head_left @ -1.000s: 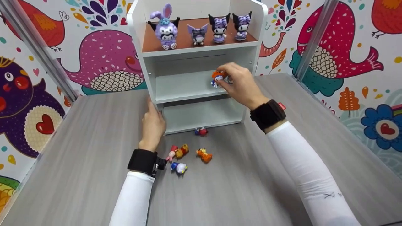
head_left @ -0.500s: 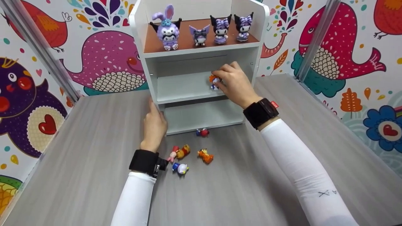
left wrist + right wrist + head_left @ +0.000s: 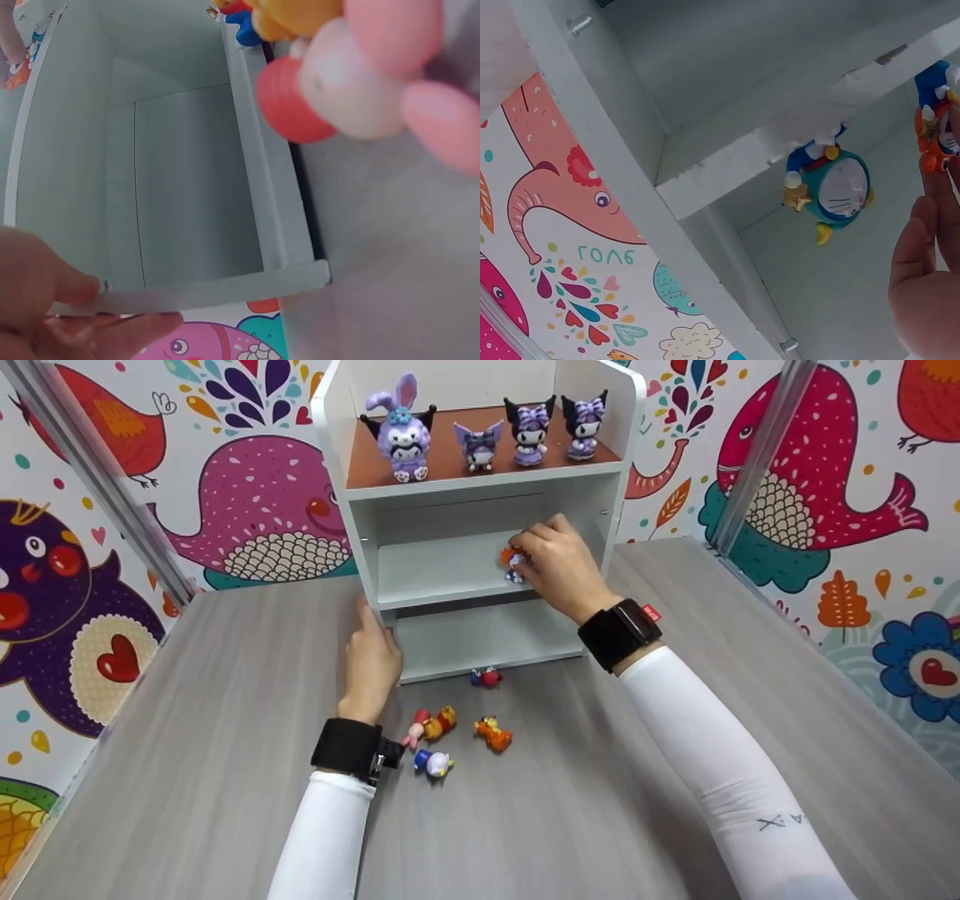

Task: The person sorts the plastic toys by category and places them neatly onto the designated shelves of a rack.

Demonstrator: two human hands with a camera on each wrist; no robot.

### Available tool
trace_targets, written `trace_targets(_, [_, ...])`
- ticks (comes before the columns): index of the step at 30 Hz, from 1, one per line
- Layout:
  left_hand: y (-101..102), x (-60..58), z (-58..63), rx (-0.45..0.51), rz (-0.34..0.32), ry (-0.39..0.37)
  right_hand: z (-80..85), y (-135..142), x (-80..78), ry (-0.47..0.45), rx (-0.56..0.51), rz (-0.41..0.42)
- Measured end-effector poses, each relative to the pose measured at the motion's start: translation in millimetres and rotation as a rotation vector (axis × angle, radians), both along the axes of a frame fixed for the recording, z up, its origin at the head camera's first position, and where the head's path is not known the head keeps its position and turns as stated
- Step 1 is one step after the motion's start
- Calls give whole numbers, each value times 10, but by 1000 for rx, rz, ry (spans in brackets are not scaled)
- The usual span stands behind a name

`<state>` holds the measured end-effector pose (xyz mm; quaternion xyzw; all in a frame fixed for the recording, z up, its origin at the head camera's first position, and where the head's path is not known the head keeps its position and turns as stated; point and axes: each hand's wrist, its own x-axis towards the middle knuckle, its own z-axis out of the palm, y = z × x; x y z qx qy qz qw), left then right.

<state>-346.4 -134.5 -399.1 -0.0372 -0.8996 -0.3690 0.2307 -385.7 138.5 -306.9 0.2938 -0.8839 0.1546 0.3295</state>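
Note:
My right hand holds a small orange-hooded figurine by its side at the front of the shelf unit's middle level. In the right wrist view the orange figurine shows blue arms and a gold star. Beside it on that shelf stands a teal-hooded figurine, hidden behind my hand in the head view. At the lower left, my left hand grips the side panel of the white shelf unit, thumb at the front edge and fingers along the outer face.
Four figurines are avoided as a count: several purple figurines stand on the brown top shelf. On the grey table lie a pink piglet figurine, a yellow bear, an orange tiger, a blue-hatted white figurine and a red-blue figurine.
My right hand has moved slightly left and down with the orange-hooded figurine, bringing it close to the middle shelf's front edge. The left hand keeps its place on the panel.

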Motion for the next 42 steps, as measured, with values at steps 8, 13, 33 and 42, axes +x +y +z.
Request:
trace_targets(8, [15,0,-11,12,4,-7,-42,-8,-10,11,6,-29])
trace_targets(13, [25,-1,-15,12,4,-5,-57,-12,-11,12,4,-42])
trace_targets(33, [7,-10,-28,-15,10,41,6,-16,165,76,-90,-15])
trace_targets(42, [-7,-16,-15,-2,3,11,-87,0,556,94,-313,125])
